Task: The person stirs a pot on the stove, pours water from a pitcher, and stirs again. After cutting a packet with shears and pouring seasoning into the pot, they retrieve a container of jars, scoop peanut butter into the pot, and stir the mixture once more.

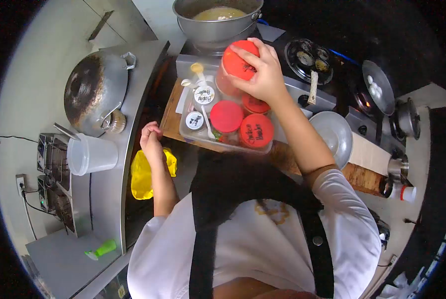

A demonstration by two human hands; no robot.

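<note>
My right hand grips a clear jar with a red lid, held at the far end of a clear plastic tray. Inside the tray stand more red-lidded jars, one with handwriting on its lid, plus small white-lidded containers. The tray rests on a wooden board. My left hand hangs loosely curled beside the board's left edge, above a yellow cloth, and holds nothing that I can see.
A big metal pot of pale liquid stands beyond the tray. On the left metal counter are an upturned wok and a clear plastic tub. To the right sit a metal lid, a stove and a pan of white balls.
</note>
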